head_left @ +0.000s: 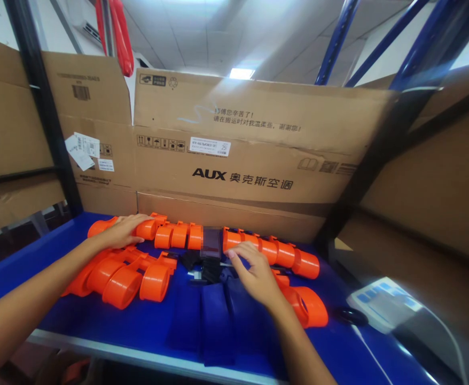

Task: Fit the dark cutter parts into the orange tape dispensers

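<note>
My left hand reaches over the back row at the left. Its fingers and thumb close round an orange plastic cup-like ring. My right hand is right of the middle, thumb apart from bent fingers, against the lower edge of another orange ring; nothing shows in its grasp. Between the hands lie a dark flat rectangular piece and black parts. Dark blue straps or flaps spread towards me. More orange rings lie in front of my left hand.
Linked orange rings run along the back right, others lie beside my right forearm. A white device with a cable and a black oval object are at right. Cardboard walls the blue tabletop; dark posts stand at both sides.
</note>
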The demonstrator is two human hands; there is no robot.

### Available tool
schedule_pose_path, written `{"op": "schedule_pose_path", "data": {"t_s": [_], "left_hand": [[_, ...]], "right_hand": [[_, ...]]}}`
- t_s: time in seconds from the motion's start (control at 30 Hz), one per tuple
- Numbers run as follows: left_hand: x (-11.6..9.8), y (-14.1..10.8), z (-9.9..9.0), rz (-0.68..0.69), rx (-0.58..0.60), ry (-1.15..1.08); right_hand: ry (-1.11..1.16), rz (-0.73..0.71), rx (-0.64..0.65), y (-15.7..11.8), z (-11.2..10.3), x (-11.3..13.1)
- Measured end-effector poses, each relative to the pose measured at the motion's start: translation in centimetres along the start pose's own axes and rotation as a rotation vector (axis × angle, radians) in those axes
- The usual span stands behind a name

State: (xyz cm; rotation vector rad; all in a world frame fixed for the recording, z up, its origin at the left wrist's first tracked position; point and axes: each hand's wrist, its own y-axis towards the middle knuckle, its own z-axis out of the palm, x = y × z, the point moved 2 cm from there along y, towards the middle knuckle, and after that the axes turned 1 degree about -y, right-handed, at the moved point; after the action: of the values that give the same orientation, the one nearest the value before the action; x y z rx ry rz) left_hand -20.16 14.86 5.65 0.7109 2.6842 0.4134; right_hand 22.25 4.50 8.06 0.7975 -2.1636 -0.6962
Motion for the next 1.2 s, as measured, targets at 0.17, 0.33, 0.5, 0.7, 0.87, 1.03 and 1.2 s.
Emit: {"op": "schedule_pose_path", "data": {"t_s": [0.17, 0.33, 0.5, 0.7, 0.87, 1.03, 1.2], "left_hand": [[0.6, 0.0, -0.4, 0.066, 0.106, -0.052], [1.0, 0.0, 0.1, 0.104, 0.106, -0.124], [1.2, 0.2, 0.6, 0.122, 0.142, -0.164], [1.3, 0.0, 1.4, 0.061, 0.127, -0.086], [0.6, -0.1, 1.4, 0.001, 0.104, 0.000], [-0.6, -0.3, 0.0, 0.018, 0.079, 0.035], [-0.4, -0.6, -1.1, 0.034, 0.091, 0.039]], "right_hand": [[-0.005, 0.008, 0.020, 0.0, 0.1, -0.1], [-0.003, -0.001, 0.037, 0.0, 0.2, -0.1], [0.000, -0.004, 0.050, 0.0, 0.3, -0.1], [0.011, 0.008, 0.075, -0.1, 0.3, -0.2], [0.021, 0.013, 0.075, -0.1, 0.3, -0.3], [0.019, 0.009, 0.076, -0.2, 0.3, -0.3], [0.024, 0.009, 0.081, -0.2, 0.3, -0.2]]}}
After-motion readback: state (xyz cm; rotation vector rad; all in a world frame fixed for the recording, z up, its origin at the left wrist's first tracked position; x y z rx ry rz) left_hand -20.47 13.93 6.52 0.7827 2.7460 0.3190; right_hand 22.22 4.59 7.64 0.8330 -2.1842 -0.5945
